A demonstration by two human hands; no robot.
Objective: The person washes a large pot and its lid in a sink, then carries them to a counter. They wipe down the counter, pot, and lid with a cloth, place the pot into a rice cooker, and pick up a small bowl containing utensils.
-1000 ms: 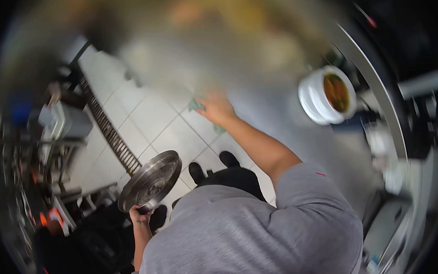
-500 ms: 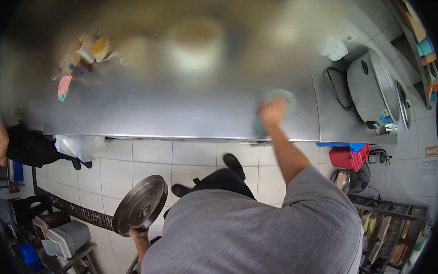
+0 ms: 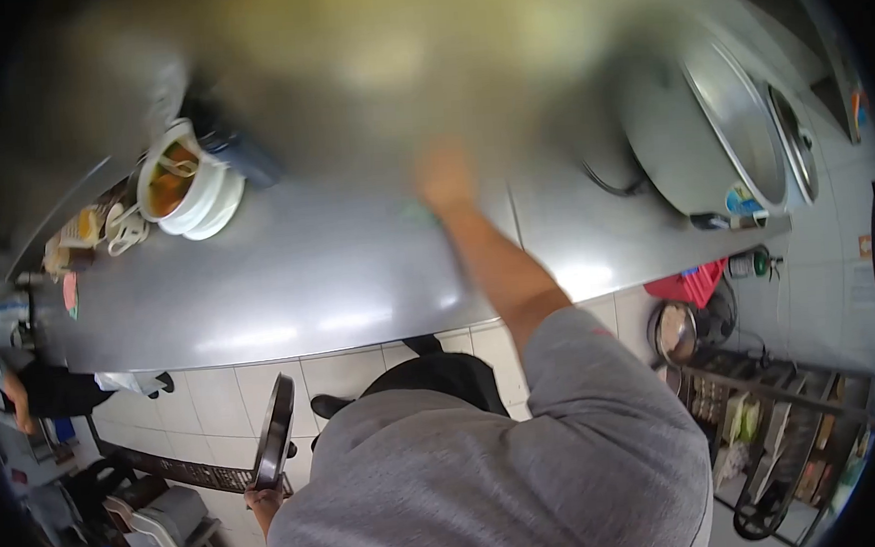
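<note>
My left hand (image 3: 265,500) grips the edge of a dark, round metal tray (image 3: 273,432), which stands almost edge-on beside my body, above the floor. My right arm reaches far over the steel counter (image 3: 328,280). At its end, my right hand (image 3: 449,178) presses down on a green cloth (image 3: 419,212). Blur at the top of the view smears the fingers and hides most of the cloth. A white tub (image 3: 177,184) with orange-brown food and a utensil inside stands on the counter to the left.
A large metal pot (image 3: 684,128) with a cord occupies the counter's right end. A pink cloth (image 3: 70,294) lies far left. Another person (image 3: 39,388) is beyond it. Below the counter are a red container (image 3: 689,283), a rack (image 3: 768,434) at right and grey bins (image 3: 167,521) at left.
My right hand has moved farther over the counter and to the left with the cloth. The tray has turned from showing its face to nearly edge-on. The view has shifted, bringing the tub into sight.
</note>
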